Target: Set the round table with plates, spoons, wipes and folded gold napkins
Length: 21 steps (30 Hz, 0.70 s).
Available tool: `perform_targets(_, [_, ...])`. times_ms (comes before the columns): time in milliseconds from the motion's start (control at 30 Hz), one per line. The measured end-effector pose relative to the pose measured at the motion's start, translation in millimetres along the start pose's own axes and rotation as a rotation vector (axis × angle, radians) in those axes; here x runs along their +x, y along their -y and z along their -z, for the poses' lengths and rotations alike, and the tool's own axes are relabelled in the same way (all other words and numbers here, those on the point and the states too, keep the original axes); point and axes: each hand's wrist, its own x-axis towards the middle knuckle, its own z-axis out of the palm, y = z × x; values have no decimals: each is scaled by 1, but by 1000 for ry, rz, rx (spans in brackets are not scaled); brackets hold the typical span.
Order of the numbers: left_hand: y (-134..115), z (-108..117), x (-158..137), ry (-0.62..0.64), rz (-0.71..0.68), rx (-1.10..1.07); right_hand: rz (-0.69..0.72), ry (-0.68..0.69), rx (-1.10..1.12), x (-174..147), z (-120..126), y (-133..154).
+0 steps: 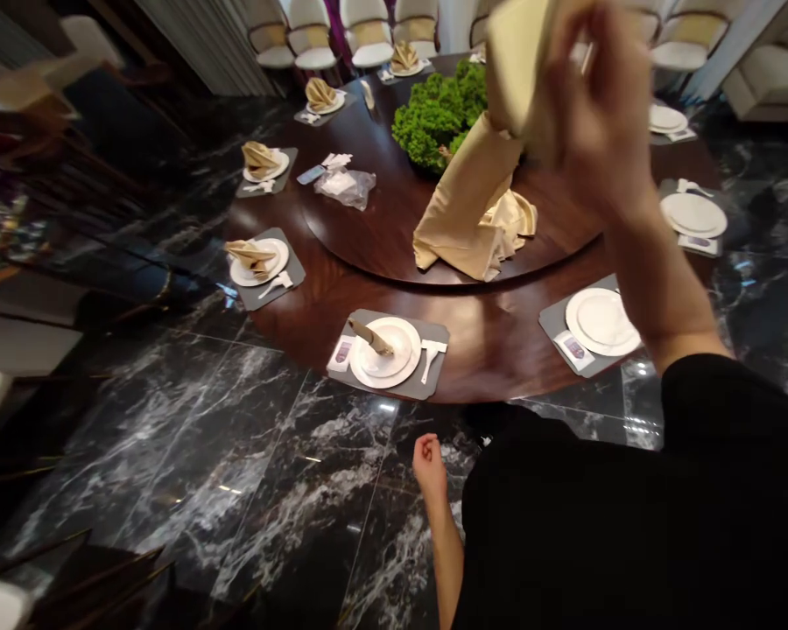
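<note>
My right hand (597, 114) is raised high on the right, blurred by motion, with its fingers closed on a gold cloth napkin (517, 61). Behind and below that napkin, more gold napkins (469, 201) lie in a loose heap near the front edge of the dark wooden turntable (381, 236). Down by my side, over the floor, my left hand (429, 459) has its fingers curled in and nothing visible in them. Nearest to it on the table is a white plate (400, 360) with a rolled or folded napkin (371, 338) standing at a slant.
Place settings ring the round table (282, 319); those on the left carry folded napkins (250, 257), while plates (604, 317) on the right are bare. A green plant (439, 114) and a clear plastic bag (345, 187) sit on the turntable. White chairs (366, 31) line the back.
</note>
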Motion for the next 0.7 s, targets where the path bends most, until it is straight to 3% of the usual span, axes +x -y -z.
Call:
perform_targets(67, [-37, 4, -28, -115, -271, -129, 83, 281, -148, -53, 20, 47])
perform_targets(133, [-79, 7, -64, -131, -636, -154, 119, 820, -63, -120, 37, 84])
perform_targets(200, [-124, 0, -102, 58, -986, -73, 94, 1115, 17, -184, 58, 108])
perform_targets(233, [-146, -9, -119, 219, -1107, -13, 72, 1166, 33, -210, 72, 116])
perform_targets(333, [-203, -52, -155, 727, -1272, 140, -15, 1032, -55, -263, 129, 125])
perform_targets(433, [-232, -101, -165, 981, -1156, 221, -62, 748, -188, -298, 196, 114])
perform_targets(500, [-234, -126, -162, 1001, -977, 260, -64, 545, -243, -320, 238, 97])
perform_targets(600, [-225, -147, -155, 923, -700, 313, -92, 265, -386, -351, 292, 63])
perform_targets(700, [-215, -156, -154, 780, -521, 305, -121, 157, -590, -368, 332, 28])
